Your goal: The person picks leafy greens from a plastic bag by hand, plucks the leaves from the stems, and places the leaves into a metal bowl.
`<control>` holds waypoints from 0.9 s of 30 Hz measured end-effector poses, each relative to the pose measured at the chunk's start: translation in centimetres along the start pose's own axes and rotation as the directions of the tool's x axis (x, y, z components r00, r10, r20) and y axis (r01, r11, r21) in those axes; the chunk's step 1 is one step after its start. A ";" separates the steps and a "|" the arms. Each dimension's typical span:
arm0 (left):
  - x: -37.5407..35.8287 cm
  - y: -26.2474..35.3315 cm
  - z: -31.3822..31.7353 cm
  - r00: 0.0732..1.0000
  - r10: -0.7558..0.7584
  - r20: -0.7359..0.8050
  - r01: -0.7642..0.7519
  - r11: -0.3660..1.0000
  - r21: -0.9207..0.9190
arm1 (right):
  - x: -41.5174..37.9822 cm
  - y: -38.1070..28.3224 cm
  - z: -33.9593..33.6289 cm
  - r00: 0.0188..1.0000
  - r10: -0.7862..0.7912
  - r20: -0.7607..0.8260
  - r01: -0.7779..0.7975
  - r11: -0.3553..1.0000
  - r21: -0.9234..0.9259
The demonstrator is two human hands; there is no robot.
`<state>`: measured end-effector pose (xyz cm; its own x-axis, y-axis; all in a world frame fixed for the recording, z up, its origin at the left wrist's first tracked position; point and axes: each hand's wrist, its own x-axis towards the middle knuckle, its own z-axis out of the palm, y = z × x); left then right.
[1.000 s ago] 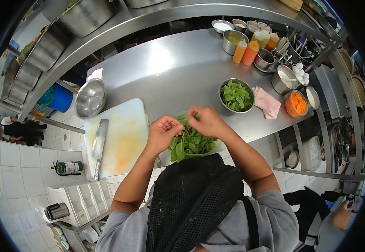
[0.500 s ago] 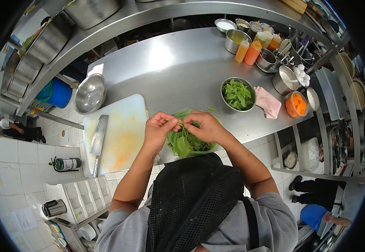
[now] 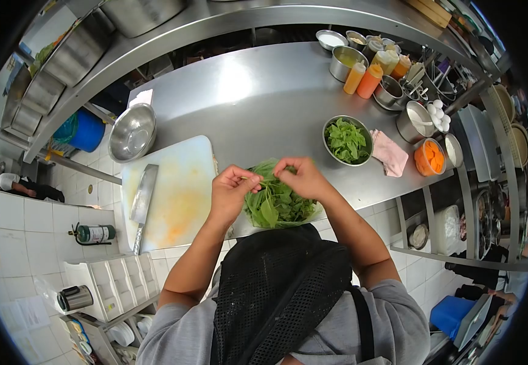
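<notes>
Both of my hands are raised over a clear plastic bag of green leaves [image 3: 285,210] at the table's front edge. My left hand [image 3: 233,190] pinches a thin green stem whose leaves hang down over the bag. Close beside it, my right hand [image 3: 303,177] has its thumb and fingers pressed together; what lies between them is too small to make out. A steel bowl of picked leaves [image 3: 347,140] stands to the right. On the left lies a white cutting board [image 3: 182,188] with a large knife [image 3: 144,194] on it.
An empty steel bowl [image 3: 132,134] sits behind the board. Right of the leaf bowl are a pink cloth [image 3: 389,153], an orange container [image 3: 429,157], squeeze bottles [image 3: 370,81] and eggs [image 3: 439,114]. A metal shelf [image 3: 264,13] spans the back. Other people are at far left and right.
My right hand has moved slightly up and right, opening a small gap from my left hand. The person at far right has shifted position.
</notes>
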<state>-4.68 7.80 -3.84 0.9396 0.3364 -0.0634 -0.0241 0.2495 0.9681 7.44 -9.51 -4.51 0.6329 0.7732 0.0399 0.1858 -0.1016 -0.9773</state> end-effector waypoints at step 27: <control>0.9 1.8 -3.3 0.948 0.061 0.312 -0.020 0.991 -0.133 | 0.6 -3.9 -0.3 0.926 -0.228 0.302 0.285 0.945 -0.159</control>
<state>-5.03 11.51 -2.93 0.9959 0.0508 0.0748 -0.0882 0.3616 0.9281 7.34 -8.85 -0.65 0.3167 0.9278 0.1973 0.4758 0.0246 -0.8792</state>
